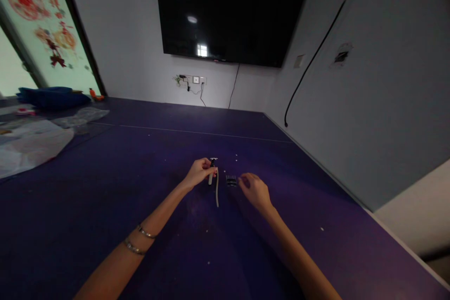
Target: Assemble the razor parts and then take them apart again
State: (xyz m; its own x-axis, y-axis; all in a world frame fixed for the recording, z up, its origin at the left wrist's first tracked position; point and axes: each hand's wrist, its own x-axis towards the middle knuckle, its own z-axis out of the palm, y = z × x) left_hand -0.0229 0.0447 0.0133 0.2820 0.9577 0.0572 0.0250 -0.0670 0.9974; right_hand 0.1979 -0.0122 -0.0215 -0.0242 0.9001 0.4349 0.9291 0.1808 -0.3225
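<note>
Matt purple felt-like floor, glossy blk screen, metal bracelets.

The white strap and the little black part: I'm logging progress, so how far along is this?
Early, it seems. Nothing looks joined yet. In hand: the left hand pinches the top of the white strap, whose tail lies on the purple table. The right hand reaches the small black part, which lies apart from the strap.
</note>
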